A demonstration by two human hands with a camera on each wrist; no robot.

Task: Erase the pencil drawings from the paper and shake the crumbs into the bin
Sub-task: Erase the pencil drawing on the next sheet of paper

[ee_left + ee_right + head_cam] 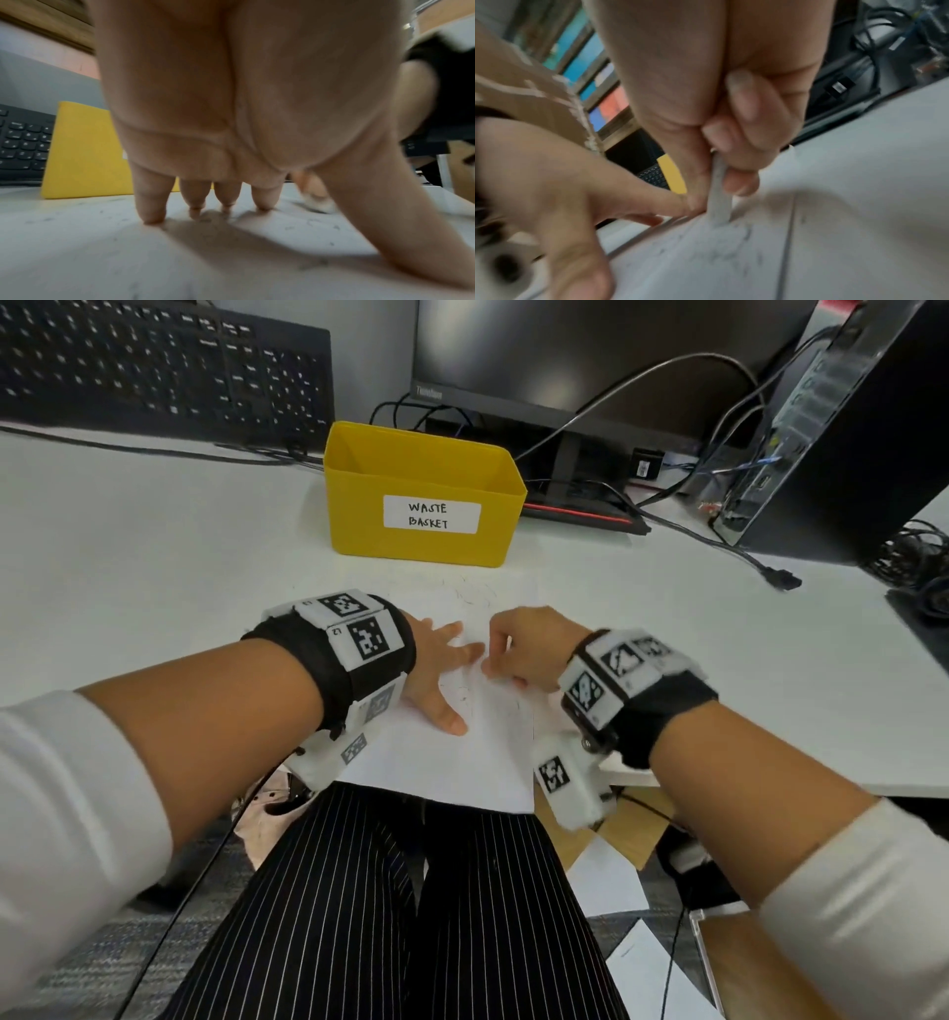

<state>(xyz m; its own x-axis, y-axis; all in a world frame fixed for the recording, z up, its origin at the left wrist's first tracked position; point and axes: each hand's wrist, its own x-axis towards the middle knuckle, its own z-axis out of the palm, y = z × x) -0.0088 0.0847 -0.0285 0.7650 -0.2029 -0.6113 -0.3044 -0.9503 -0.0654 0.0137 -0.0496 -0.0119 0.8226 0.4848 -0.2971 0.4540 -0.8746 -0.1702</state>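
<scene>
A white sheet of paper [462, 757] lies at the desk's near edge, with faint pencil marks and grey crumbs [731, 249] on it. My left hand [441, 670] presses it flat with spread, straight fingers [151, 203]. My right hand [518, 649] pinches a white eraser [720, 194] between thumb and fingers, its lower end touching the paper beside the left fingertips. The eraser [318, 201] shows blurred in the left wrist view. A yellow bin [426, 495] labelled "waste basket" stands just behind the paper.
A black keyboard [154, 367] leans at the back left. A monitor [590, 361] on its stand, cables [719, 541] and a computer tower [842, 433] fill the back right. Loose papers [611, 880] lie on the floor under the desk.
</scene>
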